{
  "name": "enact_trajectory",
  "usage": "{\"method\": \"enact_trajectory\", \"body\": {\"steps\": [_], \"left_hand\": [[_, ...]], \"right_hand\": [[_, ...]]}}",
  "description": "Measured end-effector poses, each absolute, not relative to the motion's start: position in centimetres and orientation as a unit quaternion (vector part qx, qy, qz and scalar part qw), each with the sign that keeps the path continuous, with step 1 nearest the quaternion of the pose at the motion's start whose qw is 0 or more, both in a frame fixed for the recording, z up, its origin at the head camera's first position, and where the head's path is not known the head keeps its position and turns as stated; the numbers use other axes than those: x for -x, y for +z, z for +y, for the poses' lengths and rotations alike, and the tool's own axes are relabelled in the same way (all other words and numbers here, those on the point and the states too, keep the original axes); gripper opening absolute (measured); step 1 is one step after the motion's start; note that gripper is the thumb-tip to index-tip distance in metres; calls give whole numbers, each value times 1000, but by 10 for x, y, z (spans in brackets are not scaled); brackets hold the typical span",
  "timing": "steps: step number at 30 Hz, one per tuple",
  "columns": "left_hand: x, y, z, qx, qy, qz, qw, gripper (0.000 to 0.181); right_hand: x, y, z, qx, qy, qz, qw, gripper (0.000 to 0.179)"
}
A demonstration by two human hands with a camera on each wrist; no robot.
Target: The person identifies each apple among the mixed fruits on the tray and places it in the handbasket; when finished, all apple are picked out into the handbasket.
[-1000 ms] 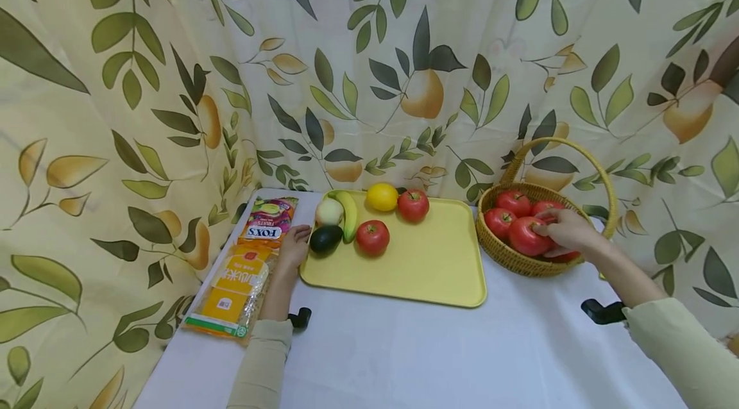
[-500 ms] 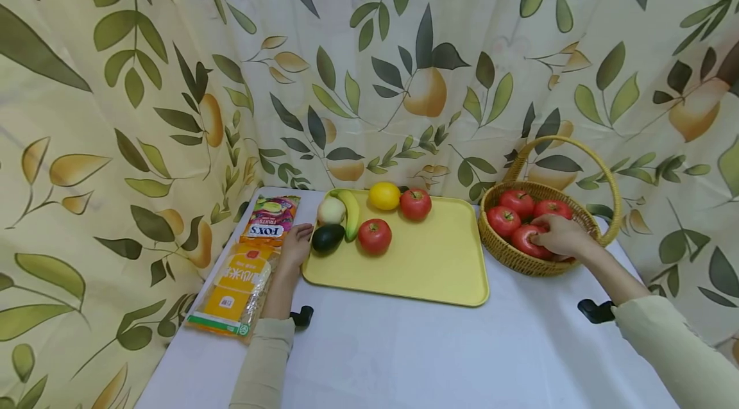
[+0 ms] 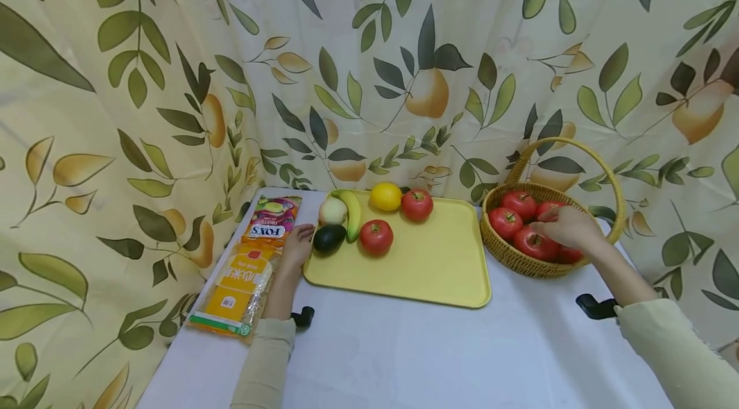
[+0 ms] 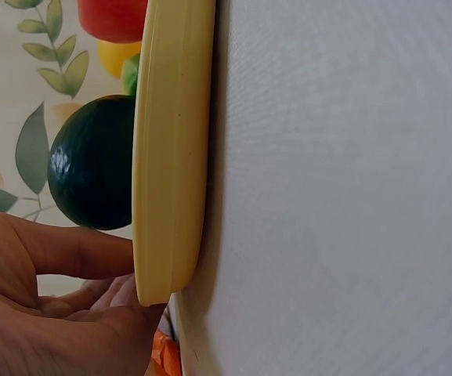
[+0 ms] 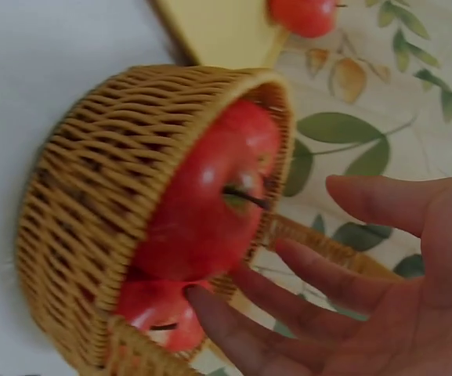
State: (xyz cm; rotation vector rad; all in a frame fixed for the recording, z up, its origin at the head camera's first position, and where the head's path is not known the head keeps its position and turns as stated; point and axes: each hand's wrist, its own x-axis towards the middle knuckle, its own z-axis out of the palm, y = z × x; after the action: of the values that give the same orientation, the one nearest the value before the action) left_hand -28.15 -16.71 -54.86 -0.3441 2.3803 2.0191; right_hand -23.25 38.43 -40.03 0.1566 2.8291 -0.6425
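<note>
My right hand (image 3: 568,229) hovers over the wicker basket (image 5: 92,211), fingers spread and slightly bent, with a gap to the apples in the right wrist view. Red apples (image 3: 535,243) fill the basket; a large one (image 5: 210,196) sits nearest the hand, stem showing. At the left end of the yellow tray (image 4: 175,157), my left hand (image 3: 297,245) holds the rim, thumb on its edge and the other fingers partly hidden beyond it. Just inside that rim lies a dark green avocado (image 4: 92,164). The tray also bears a banana (image 3: 351,217) and two red apples (image 3: 376,238).
A lemon (image 3: 385,196) and a pale round fruit (image 3: 333,211) also lie on the tray. Left of it are a FOX'S candy bag (image 3: 272,220) and a yellow grain bag (image 3: 237,290). The basket's tall handle (image 3: 614,191) arches beside my right hand. Patterned cloth (image 3: 404,75) hangs behind.
My right hand has lowered an apple among the others in the basket, let go of it and risen slightly. The left hand stays at the tray's edge.
</note>
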Motion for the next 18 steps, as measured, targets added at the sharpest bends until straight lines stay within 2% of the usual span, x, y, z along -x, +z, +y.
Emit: {"method": "enact_trajectory", "body": {"steps": [7, 18], "left_hand": [[282, -546, -168, 110, 649, 753, 11, 49], [284, -551, -168, 118, 641, 758, 19, 46]], "right_hand": [[234, -391, 382, -55, -270, 954, 118, 70], [236, -386, 369, -46, -370, 914, 161, 83]]}}
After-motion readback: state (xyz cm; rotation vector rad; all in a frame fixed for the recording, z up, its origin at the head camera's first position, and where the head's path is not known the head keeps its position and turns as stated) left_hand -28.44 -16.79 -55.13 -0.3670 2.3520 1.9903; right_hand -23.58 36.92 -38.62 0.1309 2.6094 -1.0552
